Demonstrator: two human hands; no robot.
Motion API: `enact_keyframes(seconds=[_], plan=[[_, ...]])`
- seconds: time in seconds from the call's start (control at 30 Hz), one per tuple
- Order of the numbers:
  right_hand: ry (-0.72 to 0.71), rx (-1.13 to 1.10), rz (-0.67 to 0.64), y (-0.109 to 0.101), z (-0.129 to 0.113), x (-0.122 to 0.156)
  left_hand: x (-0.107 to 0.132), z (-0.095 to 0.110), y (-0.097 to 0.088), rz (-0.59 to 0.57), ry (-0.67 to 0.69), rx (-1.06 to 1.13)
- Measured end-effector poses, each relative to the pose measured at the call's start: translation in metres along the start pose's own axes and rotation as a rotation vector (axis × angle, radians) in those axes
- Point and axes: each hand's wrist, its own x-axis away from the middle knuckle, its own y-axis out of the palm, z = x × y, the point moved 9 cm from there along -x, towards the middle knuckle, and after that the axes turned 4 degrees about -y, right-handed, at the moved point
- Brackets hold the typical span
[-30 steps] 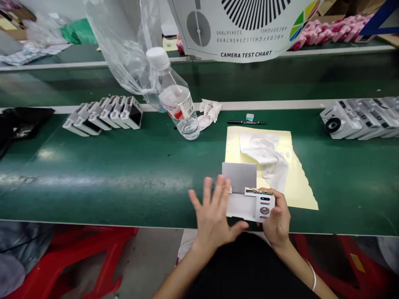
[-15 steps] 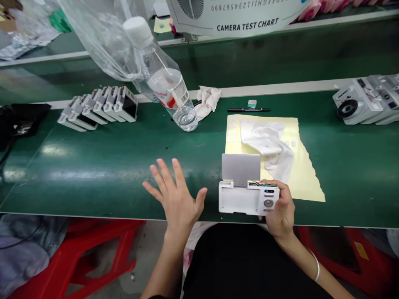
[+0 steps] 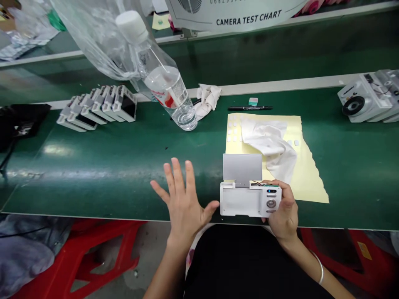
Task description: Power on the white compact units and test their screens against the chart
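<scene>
Head view: right hand (image 3: 284, 209) grips the white camera body (image 3: 240, 200) at its button end, near the bench's (image 3: 93, 195) front edge; left hand (image 3: 183, 199) open, fingers spread, just beside it. Risk: exposed wires (image 3: 257, 183) could snag, or the silver plate (image 3: 242, 168) tear loose, if the one-handed hold slips. Counted: five units (image 3: 96, 109) near the rear edge, one water bottle (image 3: 170, 89); right-corner stack (image 3: 368, 97) runs out of frame, uncountable.
</scene>
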Motion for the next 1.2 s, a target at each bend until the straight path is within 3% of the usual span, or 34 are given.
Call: enact_keyframes(seconds=[0.07, 0.13, 0.17, 0.23, 0.33, 0.4, 0.43, 0.6, 0.7, 0.83, 0.9, 1.0, 1.07, 1.13, 1.2], plan=[[-0.008, 0.001, 0.008, -0.001, 0.000, 0.000, 0.006, 0.030, -0.001, 0.014, 0.185, 0.054], [-0.026, 0.003, 0.019, -0.002, 0.000, 0.000, 0.018, 0.065, 0.006, -0.017, 0.427, 0.095], [-0.033, 0.003, 0.021, -0.002, -0.001, 0.000, 0.023, 0.074, 0.011, -0.044, 0.486, 0.096], [-0.038, 0.003, 0.012, -0.001, -0.001, 0.001, 0.019, 0.066, 0.018, -0.061, 0.407, 0.076], [-0.043, 0.006, -0.013, 0.001, -0.001, 0.001, 0.004, 0.018, 0.010, 0.001, 0.081, 0.047], [-0.058, 0.017, -0.019, 0.001, -0.001, 0.000, 0.001, 0.002, 0.002, 0.022, 0.020, 0.041], [-0.068, 0.025, -0.021, 0.001, -0.002, 0.000, 0.001, 0.005, -0.001, 0.029, 0.055, 0.046], [-0.125, 0.064, -0.002, -0.001, -0.005, -0.002, 0.025, 0.079, 0.000, 0.027, 0.551, 0.114], [-0.137, 0.080, 0.007, -0.001, -0.007, -0.003, 0.029, 0.095, 0.016, -0.053, 0.585, 0.056], [-0.113, 0.061, -0.017, 0.000, -0.006, -0.001, 0.020, 0.070, 0.018, -0.055, 0.436, -0.006], [-0.090, 0.037, -0.028, 0.001, -0.004, 0.000, 0.016, 0.045, 0.013, -0.032, 0.324, -0.035], [-0.056, -0.005, -0.021, 0.000, -0.001, 0.001, 0.011, -0.002, 0.005, -0.028, 0.047, -0.056], [-0.038, -0.023, -0.016, 0.000, 0.000, 0.001, 0.011, -0.018, -0.001, -0.026, -0.060, -0.042], [-0.016, -0.029, -0.024, 0.002, 0.000, 0.001, 0.012, -0.008, -0.004, -0.005, 0.002, -0.006], [-0.006, -0.026, -0.022, 0.002, -0.001, 0.000, 0.016, 0.021, -0.004, 0.003, 0.174, 0.049]])
